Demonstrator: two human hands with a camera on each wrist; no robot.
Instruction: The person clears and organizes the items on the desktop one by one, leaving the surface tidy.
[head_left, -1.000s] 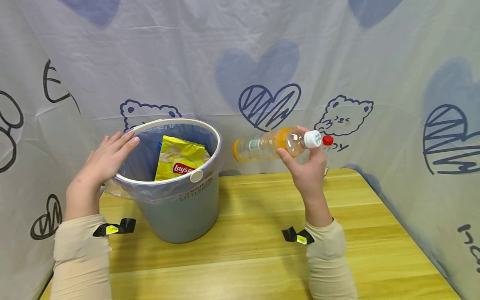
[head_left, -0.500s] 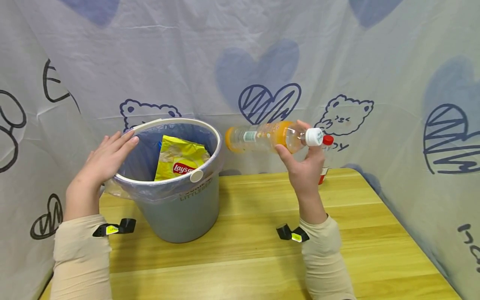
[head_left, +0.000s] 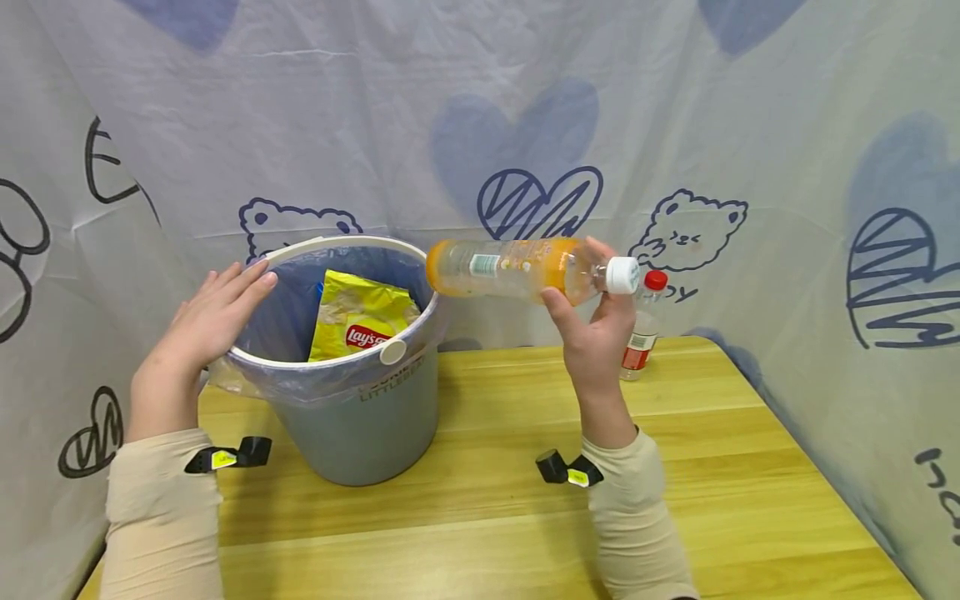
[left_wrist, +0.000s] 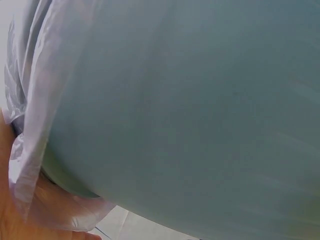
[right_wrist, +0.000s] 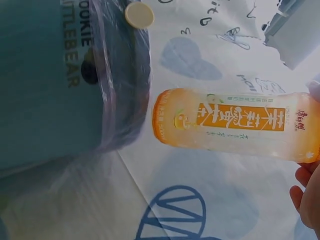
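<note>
My right hand (head_left: 600, 342) grips an orange-labelled plastic drink bottle (head_left: 502, 271) near its white-capped neck. The bottle lies sideways in the air, its base at the bin's right rim; no liquid shows in its clear part. In the right wrist view the drink bottle (right_wrist: 240, 122) shows apart from the bin (right_wrist: 45, 110). With fingers extended, my left hand (head_left: 202, 325) rests on the left rim of the grey-blue trash bin (head_left: 360, 442). A thin plastic liner (head_left: 277, 383) folds over the rim. Inside stands a yellow Lay's chip bag (head_left: 337, 321); the bin's wall (left_wrist: 190, 110) fills most of the left wrist view.
A clear bottle with a red cap (head_left: 656, 281) stands upright at the back right, partly behind my right hand. The bin sits on a wooden table (head_left: 495, 500). A white cloth with hearts and bears (head_left: 405, 125) hangs close behind the table and along both sides.
My right hand has moved left with the drink bottle, bringing its base to the bin's rim and levelling it. More of the red-capped bottle shows. My left hand stays put.
</note>
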